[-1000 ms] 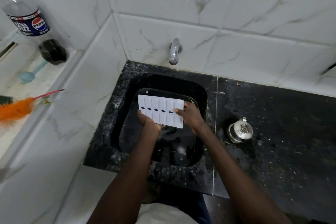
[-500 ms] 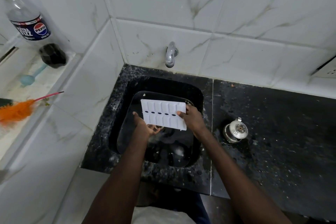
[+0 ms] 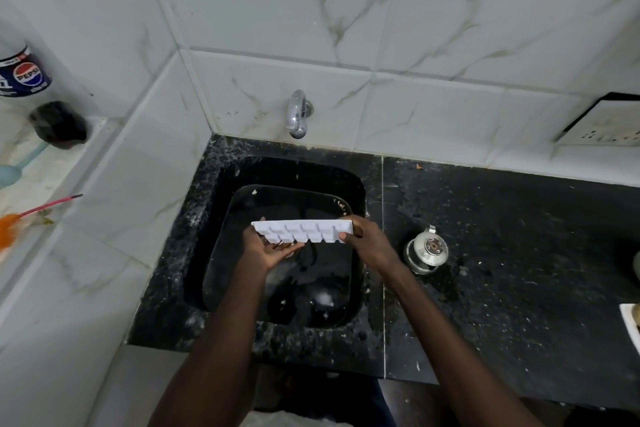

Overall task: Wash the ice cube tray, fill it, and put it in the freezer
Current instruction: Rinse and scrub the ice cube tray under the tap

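A white plastic ice cube tray [image 3: 303,230] hangs over the black sink [image 3: 214,218], tipped on edge so the undersides of its cube cells face me. My right hand [image 3: 369,244] pinches its right end. My left hand [image 3: 268,250] lies palm up under its left end, fingers spread and touching the cells. The chrome tap [image 3: 296,113] sticks out of the tiled wall above the sink, with no water visible from it.
A large black dish [image 3: 242,208] leans inside the sink. A steel pressure-cooker weight [image 3: 427,250] sits on the black counter to the right. On the left ledge stand a Pepsi bottle [image 3: 22,74], a dark jar [image 3: 59,125] and an orange duster [image 3: 20,217].
The tray has been turned from its flat back facing me to lying nearly edge-on, cell bottoms showing. My left hand has opened under it. The camera view has shifted right.
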